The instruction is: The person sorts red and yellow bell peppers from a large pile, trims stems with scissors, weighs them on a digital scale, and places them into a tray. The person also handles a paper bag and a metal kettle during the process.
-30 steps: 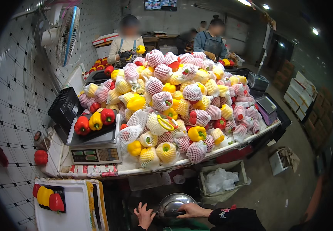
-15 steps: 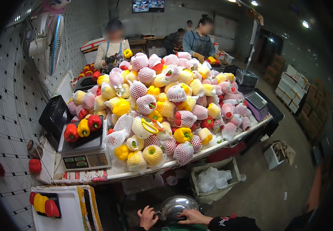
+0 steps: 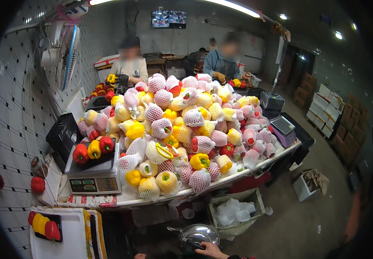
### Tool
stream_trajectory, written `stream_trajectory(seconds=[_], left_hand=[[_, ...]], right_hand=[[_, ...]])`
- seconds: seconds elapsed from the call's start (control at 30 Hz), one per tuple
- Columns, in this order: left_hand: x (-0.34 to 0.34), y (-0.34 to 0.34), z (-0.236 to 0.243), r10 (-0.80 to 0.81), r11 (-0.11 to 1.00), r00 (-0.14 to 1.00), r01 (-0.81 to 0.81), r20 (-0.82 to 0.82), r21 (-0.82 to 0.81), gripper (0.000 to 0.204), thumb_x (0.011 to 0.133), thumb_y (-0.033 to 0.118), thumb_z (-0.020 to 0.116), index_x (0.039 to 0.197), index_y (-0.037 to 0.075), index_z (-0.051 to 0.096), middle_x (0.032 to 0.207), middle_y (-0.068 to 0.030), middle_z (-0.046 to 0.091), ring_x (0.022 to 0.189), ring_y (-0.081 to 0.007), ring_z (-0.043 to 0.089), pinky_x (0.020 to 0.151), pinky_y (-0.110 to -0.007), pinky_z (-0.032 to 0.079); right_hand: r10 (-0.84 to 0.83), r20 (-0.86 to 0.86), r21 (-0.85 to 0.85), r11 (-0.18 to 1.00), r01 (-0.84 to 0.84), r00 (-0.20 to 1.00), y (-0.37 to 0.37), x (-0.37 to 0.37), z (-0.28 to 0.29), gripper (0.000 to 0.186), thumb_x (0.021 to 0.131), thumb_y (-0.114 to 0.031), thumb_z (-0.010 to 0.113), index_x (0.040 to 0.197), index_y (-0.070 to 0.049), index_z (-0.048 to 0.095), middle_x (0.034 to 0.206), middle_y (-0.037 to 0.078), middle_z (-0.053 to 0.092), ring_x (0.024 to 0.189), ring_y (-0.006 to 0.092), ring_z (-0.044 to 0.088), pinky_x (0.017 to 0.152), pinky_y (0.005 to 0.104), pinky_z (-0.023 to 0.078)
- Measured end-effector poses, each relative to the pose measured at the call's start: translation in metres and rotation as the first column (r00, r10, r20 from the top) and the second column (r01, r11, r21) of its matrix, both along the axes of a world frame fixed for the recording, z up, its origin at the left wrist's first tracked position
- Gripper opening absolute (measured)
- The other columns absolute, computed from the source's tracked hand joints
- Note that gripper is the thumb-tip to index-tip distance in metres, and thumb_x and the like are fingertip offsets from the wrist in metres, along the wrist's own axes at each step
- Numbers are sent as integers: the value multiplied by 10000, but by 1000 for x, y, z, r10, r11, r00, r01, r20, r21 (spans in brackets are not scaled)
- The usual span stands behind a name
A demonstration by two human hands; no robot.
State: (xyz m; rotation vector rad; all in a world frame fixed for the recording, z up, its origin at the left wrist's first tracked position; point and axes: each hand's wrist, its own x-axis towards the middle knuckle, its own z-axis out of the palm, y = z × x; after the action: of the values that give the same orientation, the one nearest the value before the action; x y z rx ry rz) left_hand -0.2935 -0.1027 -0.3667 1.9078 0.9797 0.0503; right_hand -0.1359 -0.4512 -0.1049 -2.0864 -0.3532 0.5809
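Note:
Low in the picture sits a round, shiny metal pan with a lid (image 3: 200, 233), below the near edge of the table. My right hand (image 3: 212, 251) comes in from the lower edge, its fingers closed on the lid's black handle (image 3: 193, 244). A small part of my left hand (image 3: 140, 256) shows at the lower edge, apart from the pan; its fingers are mostly cut off. On the pan's left side a side handle (image 3: 173, 229) sticks out.
Bell peppers in foam nets (image 3: 167, 181) are heaped on the table. A scale (image 3: 93, 183) carries three peppers. A foam box (image 3: 61, 247) holds a pepper tray (image 3: 48, 227). A bin (image 3: 259, 203) has clear bags. Two co-workers (image 3: 128, 71) stand across the heap.
My left hand has left the pan's side and dropped to the lower edge. My right hand stays at the lid handle. The view has shifted; a co-worker's yellow pepper is lower.

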Motion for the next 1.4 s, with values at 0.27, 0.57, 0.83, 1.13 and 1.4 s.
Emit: stream_trajectory(seconds=[0.27, 0.57, 0.83, 1.13, 1.4], left_hand=[[-46, 4, -52, -61, 677, 993, -31, -98, -736, 174, 872, 216, 607, 764, 83, 580, 653, -64, 546, 578, -213, 526, 518, -364, 438], [-30, 0, -68, -195, 717, 980, 121, -30, -686, 249, 915, 286, 548, 767, 88, 578, 612, -44, 538, 469, -169, 475, 427, -309, 380], [-25, 5, -77, -72, 511, 986, 165, 150, -844, 196, 910, 211, 562, 840, 31, 600, 713, -98, 599, 600, -205, 563, 527, -327, 456], [-25, 1, -79, -129, 843, 947, -51, -293, -536, 223, 847, 189, 647, 1003, 29, 647, 896, -102, 658, 782, -209, 652, 687, -346, 505], [-5, -21, 44, -78, 866, 928, -118, -364, -487, 221, 892, 168, 582, 1004, -18, 626, 839, -105, 662, 664, -184, 658, 608, -295, 520]], right_hand=[[-184, 80, 141, 975, 171, 980, -21, -19, -87, 460, 764, -382, 684, 1002, 2, 600, 848, 152, 621, 798, 261, 591, 728, 386, 462], [-225, -120, -125, 970, 210, 967, -36, -9, -37, 412, 757, -391, 670, 967, -44, 600, 751, 101, 601, 696, 214, 584, 630, 344, 447], [-277, -197, -133, 958, 254, 940, -33, -20, -37, 448, 715, -396, 673, 984, -53, 567, 841, 165, 610, 814, 326, 605, 719, 393, 467], [-235, -83, -86, 970, 228, 968, -30, -22, -47, 424, 745, -363, 679, 997, -40, 570, 750, 101, 576, 707, 213, 576, 635, 345, 446], [-240, -127, -90, 969, 230, 963, -26, -23, -40, 425, 743, -362, 675, 1003, -47, 557, 718, 89, 544, 665, 193, 538, 600, 325, 423]])
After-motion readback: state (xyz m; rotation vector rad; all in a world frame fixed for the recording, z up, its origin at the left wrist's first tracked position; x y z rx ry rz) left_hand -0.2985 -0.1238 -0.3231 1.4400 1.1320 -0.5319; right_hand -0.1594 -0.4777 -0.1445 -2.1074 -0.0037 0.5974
